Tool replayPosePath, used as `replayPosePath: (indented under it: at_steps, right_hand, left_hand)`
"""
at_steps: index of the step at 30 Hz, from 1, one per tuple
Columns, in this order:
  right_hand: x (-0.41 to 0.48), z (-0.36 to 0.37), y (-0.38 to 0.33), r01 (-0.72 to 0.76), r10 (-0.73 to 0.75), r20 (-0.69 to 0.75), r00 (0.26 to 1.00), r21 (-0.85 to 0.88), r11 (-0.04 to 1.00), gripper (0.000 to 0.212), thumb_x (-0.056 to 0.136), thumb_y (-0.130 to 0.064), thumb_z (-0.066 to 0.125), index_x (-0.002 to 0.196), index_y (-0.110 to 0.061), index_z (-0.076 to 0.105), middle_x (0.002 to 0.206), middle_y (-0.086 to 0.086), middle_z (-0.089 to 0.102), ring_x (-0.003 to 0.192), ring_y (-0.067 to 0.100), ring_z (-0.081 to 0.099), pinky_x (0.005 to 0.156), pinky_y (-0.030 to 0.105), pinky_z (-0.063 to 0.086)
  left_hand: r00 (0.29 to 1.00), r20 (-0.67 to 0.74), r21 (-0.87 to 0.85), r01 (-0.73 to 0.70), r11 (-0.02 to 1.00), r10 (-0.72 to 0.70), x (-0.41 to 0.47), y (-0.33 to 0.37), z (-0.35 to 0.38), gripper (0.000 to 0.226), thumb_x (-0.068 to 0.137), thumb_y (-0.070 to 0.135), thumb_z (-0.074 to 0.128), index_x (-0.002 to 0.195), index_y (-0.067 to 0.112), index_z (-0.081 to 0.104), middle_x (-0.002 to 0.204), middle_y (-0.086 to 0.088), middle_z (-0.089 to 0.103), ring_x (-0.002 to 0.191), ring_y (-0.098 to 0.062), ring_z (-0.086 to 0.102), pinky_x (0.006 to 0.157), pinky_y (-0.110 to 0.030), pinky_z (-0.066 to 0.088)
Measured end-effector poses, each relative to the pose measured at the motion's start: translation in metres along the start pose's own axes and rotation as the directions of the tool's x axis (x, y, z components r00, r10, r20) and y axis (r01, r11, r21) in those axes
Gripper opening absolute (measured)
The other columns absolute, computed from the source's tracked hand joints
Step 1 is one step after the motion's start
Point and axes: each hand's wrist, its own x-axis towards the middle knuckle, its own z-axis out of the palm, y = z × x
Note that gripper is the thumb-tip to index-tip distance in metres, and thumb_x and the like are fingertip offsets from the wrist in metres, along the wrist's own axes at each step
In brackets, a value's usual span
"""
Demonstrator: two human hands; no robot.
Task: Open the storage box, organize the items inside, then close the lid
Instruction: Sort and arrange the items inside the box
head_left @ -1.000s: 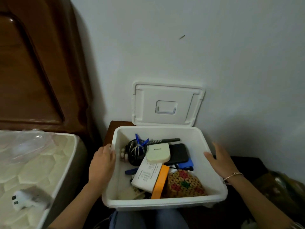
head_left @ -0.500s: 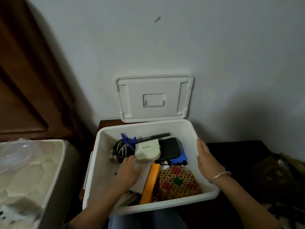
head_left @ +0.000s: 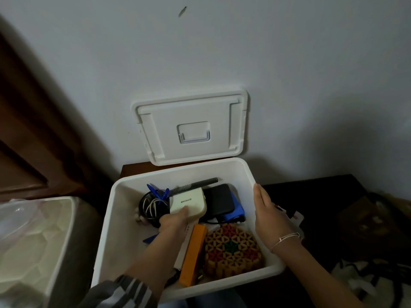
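Head view: the white plastic storage box (head_left: 121, 218) sits open on a dark wooden bench (head_left: 133, 170). Its white plastic lid (head_left: 193, 121) stands upright behind it, leaning on the wall.

My left hand (head_left: 175, 221) is down inside the box, pinching the near edge of a cream rectangular plastic device (head_left: 189, 201). My thumb lies on top, and the other fingers seem to be curled beneath it, though they are hidden.

My right hand (head_left: 266, 210) lies flat against the box's right rim, fingers straight and pressed together.

In the box are a black comb (head_left: 195, 185), a coil of black and white cables (head_left: 151, 205), a flat black case (head_left: 220, 201), a long orange carton (head_left: 192, 256) and a round woven mat (head_left: 232, 250).
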Motion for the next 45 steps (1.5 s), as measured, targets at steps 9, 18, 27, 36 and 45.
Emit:
replayPosePath:
  at_steps: [9,18,27,36,45]
  right_hand:
    - [0.002,0.003,0.002,0.022,-0.018,-0.049,0.999,0.079,0.997,0.083,0.091,-0.002,0.046,0.149,-0.011,-0.012,0.159,0.004,-0.008,0.069,0.004,0.044,0.056,0.014,0.036]
    - [0.002,0.009,0.005,0.049,-0.041,-0.083,0.996,0.103,0.994,0.082,0.091,-0.004,0.047,0.149,-0.012,-0.010,0.159,0.005,-0.006,0.084,0.004,0.056,0.055,0.010,0.033]
    - [0.000,0.007,0.004,0.063,-0.053,-0.090,0.995,0.117,0.991,0.082,0.091,-0.003,0.047,0.149,-0.012,-0.010,0.159,0.005,-0.004,0.103,0.008,0.058,0.065,0.009,0.034]
    - [0.000,0.007,0.004,0.065,-0.056,-0.114,0.992,0.073,0.995,0.082,0.090,-0.003,0.046,0.149,-0.010,-0.009,0.159,0.007,-0.005,0.101,0.010,0.061,0.064,0.009,0.032]
    - [0.004,0.014,0.007,0.073,-0.063,-0.103,0.993,0.100,0.992,0.081,0.090,-0.001,0.045,0.149,-0.012,-0.009,0.159,0.005,-0.003,0.085,0.010,0.056,0.058,0.014,0.033]
  left_hand:
    - [0.988,0.117,0.283,-0.133,0.950,0.103,-0.006,0.002,-0.009,0.044,0.093,0.020,0.063,0.129,-0.001,0.050,0.121,-0.019,0.055,0.104,-0.030,0.053,0.088,-0.039,0.046]
    - [0.947,0.220,0.817,-0.310,0.487,0.235,0.000,-0.043,-0.030,0.135,0.059,0.067,0.078,0.152,0.023,-0.010,0.155,-0.014,0.013,0.142,-0.036,0.020,0.111,-0.051,0.031]
    - [0.941,0.228,0.883,-0.308,0.354,0.249,0.002,-0.041,-0.027,0.144,0.050,0.068,0.079,0.148,0.035,-0.020,0.150,-0.013,0.018,0.138,-0.037,0.022,0.110,-0.055,0.026]
    - [0.947,0.245,0.758,-0.321,0.568,0.209,0.004,-0.036,-0.036,0.143,0.046,0.058,0.089,0.148,0.035,-0.007,0.144,-0.011,0.014,0.135,-0.036,0.024,0.108,-0.050,0.034]
    - [0.976,0.171,0.629,-0.214,0.748,0.136,0.006,-0.026,-0.060,0.079,0.069,0.032,0.086,0.128,0.008,0.039,0.122,-0.011,0.055,0.108,-0.026,0.056,0.089,-0.040,0.049]
